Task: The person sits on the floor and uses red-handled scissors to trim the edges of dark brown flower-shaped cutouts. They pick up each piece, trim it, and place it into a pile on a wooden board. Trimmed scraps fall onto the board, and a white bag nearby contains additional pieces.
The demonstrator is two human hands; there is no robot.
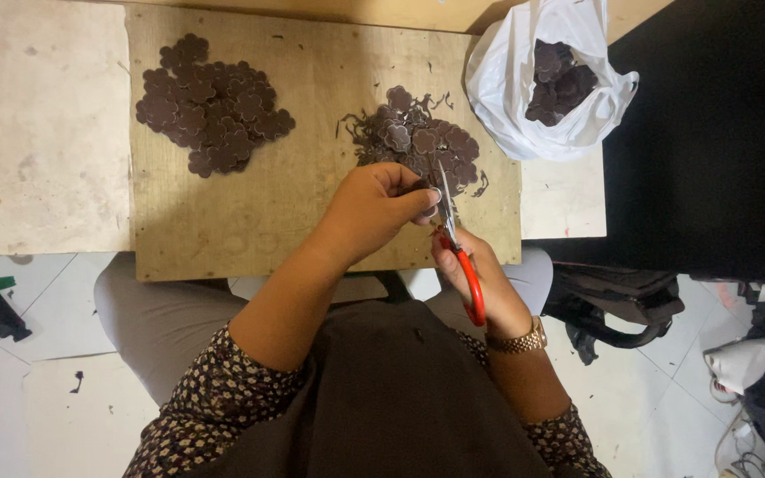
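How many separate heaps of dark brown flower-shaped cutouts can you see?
3: a tidy heap of dark brown flower-shaped cutouts on the board's left, a scrappy heap above the hands, and more in the white plastic bag, partly hidden.

- A pale, scuffed tabletop (55,133) is carrying a bare wooden board (312,97), which is lying flat across its middle.
- A tidy pile of dark flower-shaped cutouts (212,106) is sitting on the board's left part.
- A looser heap of cutouts mixed with thin trimmings (418,142) is lying on the board's right part, well apart from the tidy pile.
- A white plastic bag (511,88) is resting at the tabletop's far right corner, gaping open and showing more dark cutouts inside.
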